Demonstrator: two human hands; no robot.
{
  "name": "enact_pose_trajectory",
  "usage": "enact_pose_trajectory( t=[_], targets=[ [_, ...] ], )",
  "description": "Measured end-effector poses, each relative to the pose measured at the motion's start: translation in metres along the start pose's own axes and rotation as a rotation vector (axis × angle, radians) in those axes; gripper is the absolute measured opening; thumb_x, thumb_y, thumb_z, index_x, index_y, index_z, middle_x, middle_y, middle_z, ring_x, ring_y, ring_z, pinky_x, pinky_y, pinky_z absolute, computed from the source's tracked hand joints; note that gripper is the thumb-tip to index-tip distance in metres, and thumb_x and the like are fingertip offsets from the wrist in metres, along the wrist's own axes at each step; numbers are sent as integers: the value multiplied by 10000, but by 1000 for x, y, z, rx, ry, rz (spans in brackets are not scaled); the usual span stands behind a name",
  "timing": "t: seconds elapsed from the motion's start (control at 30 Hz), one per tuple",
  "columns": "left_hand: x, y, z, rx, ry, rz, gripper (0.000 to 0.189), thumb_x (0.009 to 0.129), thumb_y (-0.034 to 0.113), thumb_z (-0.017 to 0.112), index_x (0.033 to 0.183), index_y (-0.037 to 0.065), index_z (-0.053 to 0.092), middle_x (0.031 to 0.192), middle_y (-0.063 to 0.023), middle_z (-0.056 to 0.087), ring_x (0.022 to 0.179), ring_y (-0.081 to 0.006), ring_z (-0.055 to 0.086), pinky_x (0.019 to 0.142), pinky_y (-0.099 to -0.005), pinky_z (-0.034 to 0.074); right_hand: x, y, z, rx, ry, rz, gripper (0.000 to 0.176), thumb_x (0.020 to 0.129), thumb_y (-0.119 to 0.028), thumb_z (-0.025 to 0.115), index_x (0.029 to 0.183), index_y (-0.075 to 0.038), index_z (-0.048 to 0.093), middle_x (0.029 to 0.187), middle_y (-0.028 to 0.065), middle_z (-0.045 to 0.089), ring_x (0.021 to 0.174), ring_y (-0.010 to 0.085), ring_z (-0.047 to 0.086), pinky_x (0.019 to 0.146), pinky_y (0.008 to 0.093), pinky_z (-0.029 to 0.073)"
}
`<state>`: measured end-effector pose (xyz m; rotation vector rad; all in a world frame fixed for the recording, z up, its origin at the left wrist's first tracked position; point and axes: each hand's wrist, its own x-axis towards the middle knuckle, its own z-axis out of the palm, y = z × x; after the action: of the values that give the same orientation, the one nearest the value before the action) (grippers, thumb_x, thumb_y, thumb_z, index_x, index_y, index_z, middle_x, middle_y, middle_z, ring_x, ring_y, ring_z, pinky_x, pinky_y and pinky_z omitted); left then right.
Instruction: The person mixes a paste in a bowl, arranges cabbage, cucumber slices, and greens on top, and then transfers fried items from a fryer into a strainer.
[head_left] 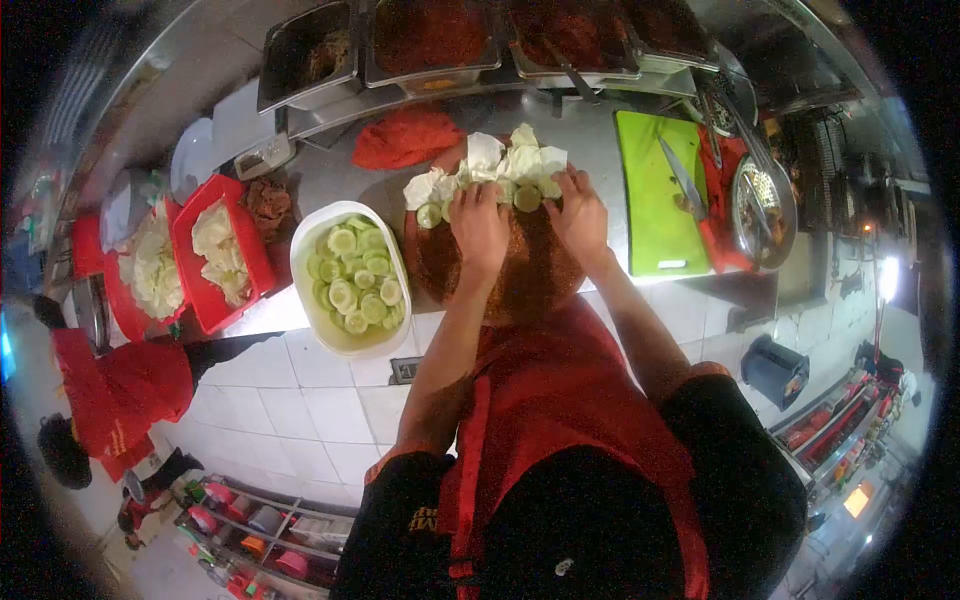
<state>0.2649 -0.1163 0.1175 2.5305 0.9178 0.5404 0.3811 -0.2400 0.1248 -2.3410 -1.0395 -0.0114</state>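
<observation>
Through the head camera I had the left hand [480, 232] and the right hand [580, 222] side by side at the middle of the frame, both over the far part of a round brown disc [535, 265]; I could not make out what that disc was. The left hand's fingers were bent and close together, tips down among the cucumber slices [527, 198] lying near the disc's upper edge. The right hand was loosely curled, thumb apart from the fingers, at the right end of the same row. Whether either one gripped a slice, I could not tell. Pale leaf pieces [485, 152] lay bunched along that upper edge, just beyond the slices.

Left of the disc I saw a white tub [330, 342] holding many more cucumber slices, and farther toward the left of the frame two red trays [250, 240] with pale leaves in them. A red cloth [405, 138] lay crumpled above the disc, on the metal counter [590, 140]. At right, a knife [683, 178] rested on a green cutting board [645, 220], with a metal bowl [785, 235] beyond it. Metal pans [430, 76] lined the top of the frame.
</observation>
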Motion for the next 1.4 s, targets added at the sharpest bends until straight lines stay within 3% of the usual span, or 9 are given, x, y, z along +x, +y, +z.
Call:
enact_pose_trajectory(
  t=[0.17, 0.27, 0.43, 0.5, 0.63, 0.83, 1.27, 1.33, 1.4],
  targets=[
    [-5, -8, -4, -71, 66, 20, 260, 753, 114, 762, 967, 105, 614, 999, -120, 623, 1037, -339, 570, 915, -463, 438, 3, -10, -16, 10, -33, 72, 411, 742, -108, 762, 1128, -53, 631, 1230, 170, 596, 1010, 356, 639, 829, 406, 559],
    [-32, -10, -59, -317, 166, -55, 219, 744, 86, 757, 920, 108, 628, 858, -96, 619, 837, -301, 613, 721, -402, 492, 2, -21, -33, 30, 7, 32, 345, 744, -123, 766, 1065, -59, 658, 1142, 163, 643, 970, 337, 660, 794, 388, 572],
    [-84, -87, -147, -169, 229, -370, 208, 772, 44, 707, 964, 100, 652, 925, -100, 649, 843, -305, 609, 728, -403, 484, -8, -42, -31, -14, 67, -354, 255, 771, -116, 748, 1009, -60, 674, 1074, 138, 678, 867, 301, 691, 743, 388, 575],
    [-94, -120, -158, 28, 221, -403, 251, 770, 27, 692, 1006, 100, 652, 980, -124, 654, 886, -338, 599, 771, -433, 474, -24, -66, -24, 125, -107, -254, 230, 792, -117, 740, 1009, -69, 677, 1010, 136, 695, 808, 318, 695, 711, 423, 576],
    [-84, -139, -143, 73, 184, -138, 333, 737, 45, 711, 1055, 93, 626, 999, -155, 646, 960, -384, 586, 848, -475, 452, -34, -116, 7, 248, -182, -416, 233, 831, -189, 685, 1051, -112, 668, 940, 115, 700, 676, 320, 682, 618, 439, 571],
    [-79, -130, -129, -31, 76, -407, 439, 661, 70, 765, 1062, 101, 590, 1000, -155, 646, 975, -386, 591, 852, -474, 468, -34, -169, 27, 284, -398, -489, 238, 878, -232, 627, 1075, -100, 647, 925, 126, 682, 727, 349, 673, 652, 465, 565],
    [-81, -127, -132, 118, -9, -390, 483, 741, 67, 718, 1185, 71, 528, 989, -127, 665, 945, -359, 592, 842, -478, 438, -29, -170, 19, 47, -493, -247, 281, 842, -207, 618, 1089, -77, 583, 950, 169, 654, 702, 377, 671, 588, 478, 556],
    [-82, -129, -129, 77, -63, -424, 477, 749, 72, 719, 1187, 74, 529, 987, -119, 668, 950, -353, 592, 846, -476, 437, -21, -122, 38, -32, -171, -116, 306, 810, -230, 707, 1084, -101, 664, 960, 170, 676, 733, 305, 682, 639, 429, 573],
    [-86, -128, -128, 107, 19, -391, 448, 762, 96, 723, 1169, 81, 535, 956, -96, 667, 952, -334, 595, 848, -474, 435, -7, -99, 28, -90, -204, -59, 374, 809, -249, 702, 1128, -84, 596, 999, 155, 646, 858, 348, 670, 730, 436, 573]
  ],
)
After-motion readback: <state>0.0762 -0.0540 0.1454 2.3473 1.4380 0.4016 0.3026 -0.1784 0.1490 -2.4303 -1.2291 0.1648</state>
